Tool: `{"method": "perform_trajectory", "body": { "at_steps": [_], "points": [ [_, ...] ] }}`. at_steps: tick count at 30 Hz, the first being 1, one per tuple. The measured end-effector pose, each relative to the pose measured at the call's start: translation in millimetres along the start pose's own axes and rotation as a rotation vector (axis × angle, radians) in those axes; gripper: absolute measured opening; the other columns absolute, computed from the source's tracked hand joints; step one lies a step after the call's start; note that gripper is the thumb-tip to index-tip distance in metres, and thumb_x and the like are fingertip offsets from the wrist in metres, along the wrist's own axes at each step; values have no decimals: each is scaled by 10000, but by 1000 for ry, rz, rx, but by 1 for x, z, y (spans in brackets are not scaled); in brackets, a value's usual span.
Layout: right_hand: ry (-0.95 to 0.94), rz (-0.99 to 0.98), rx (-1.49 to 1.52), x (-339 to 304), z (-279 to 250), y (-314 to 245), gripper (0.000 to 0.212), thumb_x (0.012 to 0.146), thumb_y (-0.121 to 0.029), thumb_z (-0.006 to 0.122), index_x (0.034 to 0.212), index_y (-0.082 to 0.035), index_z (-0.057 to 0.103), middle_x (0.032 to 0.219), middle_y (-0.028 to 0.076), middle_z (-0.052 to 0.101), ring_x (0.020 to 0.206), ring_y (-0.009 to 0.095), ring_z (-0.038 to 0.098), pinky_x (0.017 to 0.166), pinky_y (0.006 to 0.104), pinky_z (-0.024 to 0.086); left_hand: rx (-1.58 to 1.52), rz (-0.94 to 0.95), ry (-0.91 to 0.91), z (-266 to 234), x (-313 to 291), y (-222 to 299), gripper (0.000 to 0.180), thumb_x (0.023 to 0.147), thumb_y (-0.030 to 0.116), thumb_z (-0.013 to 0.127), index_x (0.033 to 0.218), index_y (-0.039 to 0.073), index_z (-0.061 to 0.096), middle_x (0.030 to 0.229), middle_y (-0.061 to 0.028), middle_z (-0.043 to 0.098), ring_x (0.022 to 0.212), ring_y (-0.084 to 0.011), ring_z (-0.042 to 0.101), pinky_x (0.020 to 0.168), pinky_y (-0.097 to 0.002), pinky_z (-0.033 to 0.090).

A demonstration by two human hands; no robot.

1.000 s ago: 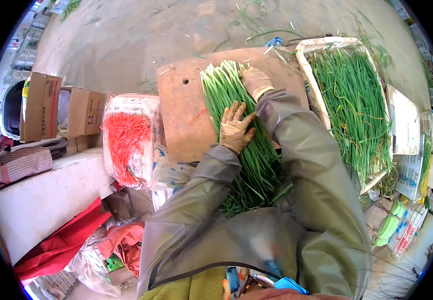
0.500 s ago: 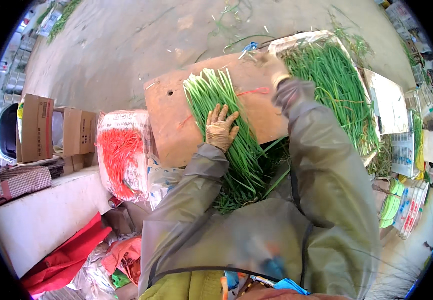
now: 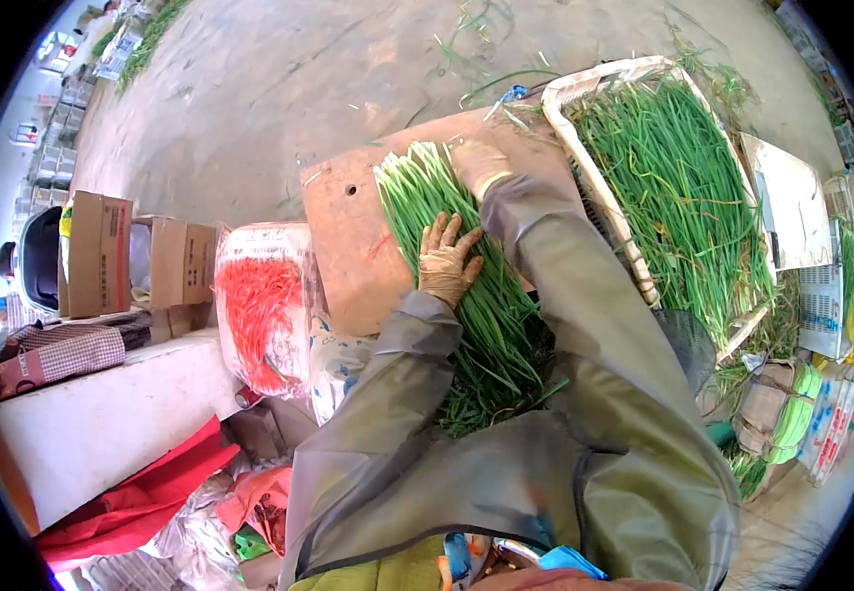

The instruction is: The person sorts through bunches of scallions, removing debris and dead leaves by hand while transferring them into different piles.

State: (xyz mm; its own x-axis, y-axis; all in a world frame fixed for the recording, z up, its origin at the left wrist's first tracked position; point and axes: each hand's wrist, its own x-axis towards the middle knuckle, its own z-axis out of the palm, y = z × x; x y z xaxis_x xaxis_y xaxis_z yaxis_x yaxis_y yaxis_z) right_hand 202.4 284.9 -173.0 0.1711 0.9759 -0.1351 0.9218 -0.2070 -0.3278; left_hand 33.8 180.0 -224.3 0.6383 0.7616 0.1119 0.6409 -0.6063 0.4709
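A gloved left hand (image 3: 448, 260) lies flat, fingers spread wide and pointing away, pressing down on a bundle of green chives (image 3: 466, 286). The chives lie lengthwise on a brown board (image 3: 348, 236), directly under those fingers, their pale ends farthest from the person. The gloved right hand (image 3: 478, 164) reaches further along, its grey sleeve stretched out, resting at the bundle's far end; whether its fingers are curled or flat cannot be told. Further right stands a white crate (image 3: 584, 167) heaped with more chives.
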Motion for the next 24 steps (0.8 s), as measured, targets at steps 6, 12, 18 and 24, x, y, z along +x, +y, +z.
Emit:
{"method": "perform_trajectory", "body": {
  "at_steps": [6, 12, 18, 24],
  "points": [
    [412, 172, 1302, -29, -40, 97, 273, 845, -309, 505, 868, -58, 611, 624, -18, 506, 561, 92, 450, 523, 255, 373, -38, 60, 45, 4, -1, 4, 473, 750, 280, 640, 1204, 237, 516, 1350, -110, 371, 1296, -312, 231, 1063, -475, 159],
    [174, 165, 830, -190, -16, 81, 218, 817, -273, 521, 892, -96, 623, 750, 5, 550, 674, 136, 505, 614, 279, 411, 40, 132, 141, -2, 1, -1, 461, 711, 276, 674, 1151, 223, 548, 1255, -111, 463, 1236, -309, 343, 1023, -469, 234],
    [-162, 95, 423, -317, 28, 51, 190, 788, -237, 537, 915, -134, 634, 875, 28, 593, 788, 180, 559, 706, 302, 450, 113, 242, 37, -15, 14, -7, 460, 781, 306, 619, 1222, 239, 505, 1307, -139, 421, 1254, -345, 306, 1022, -456, 244],
    [290, 237, 436, -364, -98, 128, 233, 798, -193, 523, 1003, -171, 632, 983, 64, 626, 875, 216, 598, 782, 308, 473, -66, 214, 179, -58, -6, 57, 428, 772, 109, 608, 1190, 147, 520, 1227, -145, 480, 1176, -304, 408, 1002, -400, 299]
  ]
}}
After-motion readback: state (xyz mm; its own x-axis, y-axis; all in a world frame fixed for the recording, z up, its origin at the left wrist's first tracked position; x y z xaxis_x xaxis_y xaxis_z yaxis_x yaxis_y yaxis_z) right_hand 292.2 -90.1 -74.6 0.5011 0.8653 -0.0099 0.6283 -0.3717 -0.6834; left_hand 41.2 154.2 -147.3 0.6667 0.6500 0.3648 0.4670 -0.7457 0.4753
